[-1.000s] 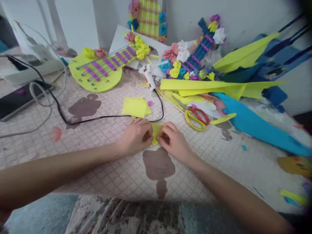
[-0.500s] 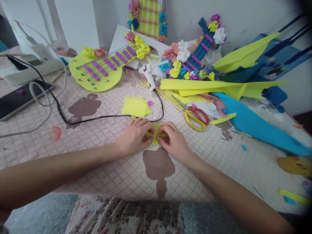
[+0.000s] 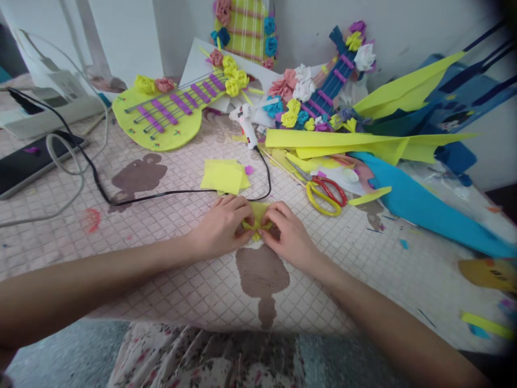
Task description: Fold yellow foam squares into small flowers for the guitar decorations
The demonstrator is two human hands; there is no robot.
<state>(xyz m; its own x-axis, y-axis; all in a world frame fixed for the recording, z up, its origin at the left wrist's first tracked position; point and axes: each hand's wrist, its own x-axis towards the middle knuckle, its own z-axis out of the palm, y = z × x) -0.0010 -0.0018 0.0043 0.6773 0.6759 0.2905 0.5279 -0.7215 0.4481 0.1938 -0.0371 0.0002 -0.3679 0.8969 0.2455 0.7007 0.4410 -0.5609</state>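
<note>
Yellow paper piece [image 3: 259, 209]: located at the near centre of the quilted table cover [image 3: 181, 291], between the two hands, its near part gathered into folds. The left hand [image 3: 228, 223] pinches its left side and the right hand [image 3: 291, 235] its right side, each between thumb and fingers; this opposed grip appears to control the folds evenly from both sides. Loose yellow paper sheets [image 3: 222, 175] lie just beyond the left hand, presumably for easy reach. Scissors [image 3: 311, 178] lie farther off to the right; the white glue gun [image 3: 248, 129] sits at the far side, likely to keep it away from the fingers. Pose: forearms angle inward, wrists low, knuckles up, fingertips curled toward each other.
</note>
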